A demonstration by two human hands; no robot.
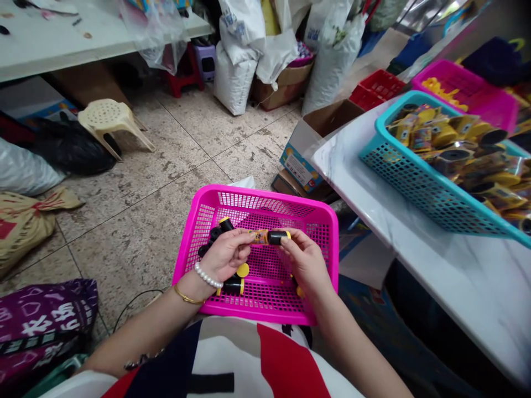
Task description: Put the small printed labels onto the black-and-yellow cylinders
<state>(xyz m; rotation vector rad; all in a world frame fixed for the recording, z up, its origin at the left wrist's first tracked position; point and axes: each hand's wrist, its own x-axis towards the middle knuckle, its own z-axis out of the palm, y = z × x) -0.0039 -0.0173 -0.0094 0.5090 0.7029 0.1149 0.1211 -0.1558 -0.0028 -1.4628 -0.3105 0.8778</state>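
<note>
Over a pink basket (265,319) on my lap, my two hands meet in the middle. My left hand (228,251) pinches a small yellow printed wrapper (261,237) between thumb and fingers. Against its right end sits a black cylinder with a yellow cap (277,238), gripped by my right hand (305,257). Whether the wrapper is partly around the cylinder or only touching it, I cannot tell. Inside the basket, several black pieces (214,234) lie at the left, with a yellow disc (243,270) and another black cylinder (233,286) below my left hand.
At right, a marble-patterned table (357,171) bears a blue basket (418,179) of wrapped yellow-and-black pieces and a pink basket (498,105) with yellow parts. An open cardboard box (305,160) stands beside the table. A cream stool (105,116) and white sacks (236,77) stand on the floor.
</note>
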